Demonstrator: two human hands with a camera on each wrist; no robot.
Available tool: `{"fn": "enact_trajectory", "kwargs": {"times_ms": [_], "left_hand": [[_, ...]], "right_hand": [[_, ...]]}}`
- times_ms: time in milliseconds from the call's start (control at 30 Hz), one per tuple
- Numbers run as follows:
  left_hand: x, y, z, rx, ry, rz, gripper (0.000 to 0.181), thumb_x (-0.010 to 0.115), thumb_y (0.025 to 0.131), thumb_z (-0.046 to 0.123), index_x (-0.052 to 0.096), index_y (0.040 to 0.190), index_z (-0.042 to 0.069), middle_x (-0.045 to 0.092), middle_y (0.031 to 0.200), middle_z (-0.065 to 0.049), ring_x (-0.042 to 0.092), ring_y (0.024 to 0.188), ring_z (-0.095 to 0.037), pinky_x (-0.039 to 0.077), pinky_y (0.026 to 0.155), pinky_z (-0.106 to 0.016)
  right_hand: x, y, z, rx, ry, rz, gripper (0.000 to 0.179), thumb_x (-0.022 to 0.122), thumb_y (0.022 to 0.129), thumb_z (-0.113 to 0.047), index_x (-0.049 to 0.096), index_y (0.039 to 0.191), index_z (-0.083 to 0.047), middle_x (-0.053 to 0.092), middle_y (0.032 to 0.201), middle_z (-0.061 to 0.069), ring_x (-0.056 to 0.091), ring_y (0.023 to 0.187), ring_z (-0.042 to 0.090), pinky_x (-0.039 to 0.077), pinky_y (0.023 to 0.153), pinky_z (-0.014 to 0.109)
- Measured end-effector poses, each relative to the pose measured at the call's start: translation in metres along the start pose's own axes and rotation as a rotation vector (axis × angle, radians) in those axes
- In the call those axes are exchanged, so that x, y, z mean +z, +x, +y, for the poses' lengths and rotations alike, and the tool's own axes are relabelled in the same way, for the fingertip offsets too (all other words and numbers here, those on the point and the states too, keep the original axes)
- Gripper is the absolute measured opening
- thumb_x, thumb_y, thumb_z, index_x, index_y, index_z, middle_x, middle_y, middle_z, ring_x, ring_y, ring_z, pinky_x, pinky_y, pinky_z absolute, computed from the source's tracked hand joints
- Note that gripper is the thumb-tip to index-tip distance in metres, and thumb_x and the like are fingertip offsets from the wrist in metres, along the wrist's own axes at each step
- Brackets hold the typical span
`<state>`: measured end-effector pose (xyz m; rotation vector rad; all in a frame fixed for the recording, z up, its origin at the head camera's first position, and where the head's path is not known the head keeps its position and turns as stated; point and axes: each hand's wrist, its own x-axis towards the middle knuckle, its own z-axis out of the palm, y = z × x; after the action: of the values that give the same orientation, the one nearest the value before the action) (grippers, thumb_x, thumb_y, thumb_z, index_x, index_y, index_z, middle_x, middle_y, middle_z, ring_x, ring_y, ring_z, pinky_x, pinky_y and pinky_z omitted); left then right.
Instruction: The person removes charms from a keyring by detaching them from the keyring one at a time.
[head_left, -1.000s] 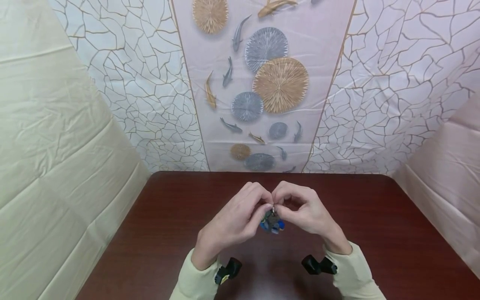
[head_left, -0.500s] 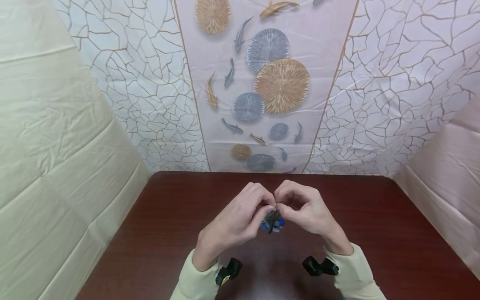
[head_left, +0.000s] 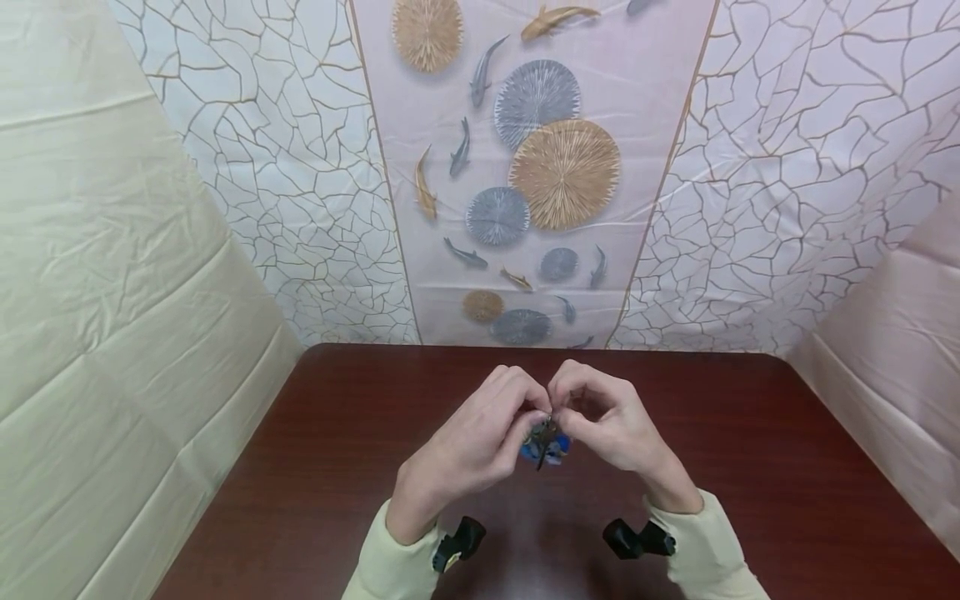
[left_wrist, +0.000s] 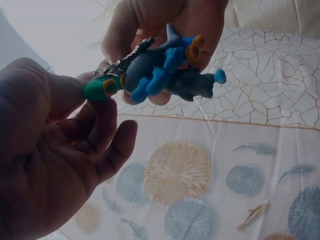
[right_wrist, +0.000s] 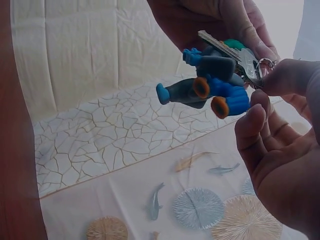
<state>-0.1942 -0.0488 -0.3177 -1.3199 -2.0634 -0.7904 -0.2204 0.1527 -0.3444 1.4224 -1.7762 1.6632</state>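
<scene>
Dark-red counter (head_left: 345,483) below, ring (right_wrist: 265,60) at lower centre of the head view, between left hand (head_left: 476,437), pinching green charm (left_wrist: 100,89), and equally near right hand (head_left: 611,412), pinched on ring, key (right_wrist: 225,47) lying lengthwise from ring toward upper left in right-wrist view.

A glossy, dark red-brown counter (head_left: 300,483) with rounded far corners is spanning the lower part of the head view.
</scene>
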Motion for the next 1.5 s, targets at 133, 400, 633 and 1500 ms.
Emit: {"fn": "enact_trajectory", "kwargs": {"times_ms": [133,400,633,1500], "left_hand": [[0.0,0.001,0.001,0.014,0.001,-0.002,0.004,0.052,0.1,0.008,0.056,0.099,0.008,0.056,0.093,0.002,0.049,0.089,-0.011,0.042,0.083,-0.019],[0.002,0.001,0.002,0.031,0.006,0.003,0.003,0.053,0.099,0.006,0.055,0.099,0.008,0.056,0.094,0.002,0.049,0.09,-0.011,0.042,0.083,-0.018],[0.002,0.0,0.001,0.023,0.023,0.012,0.003,0.054,0.098,0.006,0.056,0.099,0.009,0.056,0.094,0.002,0.05,0.091,-0.012,0.043,0.084,-0.019],[0.006,0.0,-0.007,-0.011,0.126,0.025,0.01,0.048,0.102,0.012,0.056,0.098,0.008,0.054,0.092,0.002,0.048,0.088,-0.013,0.041,0.081,-0.022]], "right_hand": [[0.0,0.0,0.001,0.001,0.057,0.011,0.034,0.052,0.074,0.028,0.058,0.093,0.001,0.055,0.086,0.009,0.052,0.064,0.014,0.044,0.048,0.026],[-0.003,0.002,-0.003,0.047,0.11,0.028,0.031,0.052,0.077,0.027,0.058,0.093,0.001,0.057,0.086,0.008,0.051,0.053,0.017,0.045,0.043,0.028],[-0.004,0.003,-0.008,0.16,0.074,0.046,0.024,0.055,0.081,0.021,0.058,0.092,0.0,0.056,0.083,0.007,0.051,0.049,0.018,0.045,0.044,0.031],[0.001,0.003,-0.005,0.272,0.11,0.137,0.017,0.054,0.086,0.015,0.053,0.09,-0.001,0.056,0.076,0.002,0.047,0.046,0.02,0.041,0.04,0.033]]}}
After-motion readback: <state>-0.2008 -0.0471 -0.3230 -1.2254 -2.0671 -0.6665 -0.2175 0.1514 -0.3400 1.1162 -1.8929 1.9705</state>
